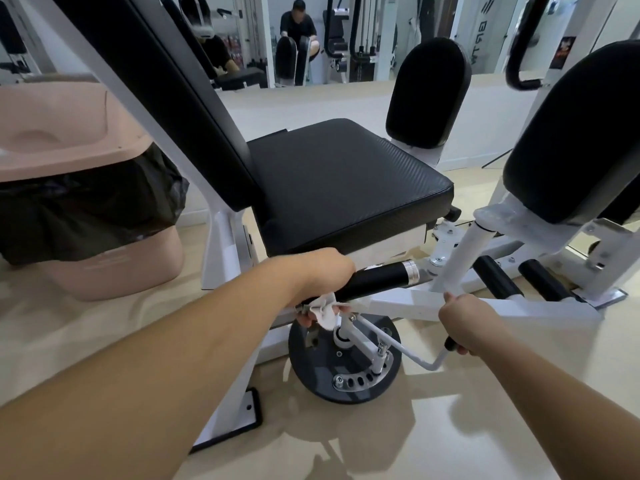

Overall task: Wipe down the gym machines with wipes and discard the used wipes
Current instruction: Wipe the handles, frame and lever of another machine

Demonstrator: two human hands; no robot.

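So the left hand (322, 278) is curled over the near end of the black padded cylindrical handle with the silver collar (381, 277), just below the middle of the frame. It's pinching the crumpled white wipe (327, 311) against the underside there. The right hand (465, 322) is wrapped round the black-tipped end of the thin white bent metal lever (415, 353), lower right of centre, and I'd guess it's steadying the machine. My take on doing this bit properly: open the wipe out flatter so more of it touches the grip. Then wrap it right round and slide toward the silver collar while twisting, otherwise only the underside gets cleaned. Hit the end cap too, I can't tell if that's done. Once the wipe's spent, the pink plastic bin with the black liner (135, 152) sits at the left of the frame, near the machine.
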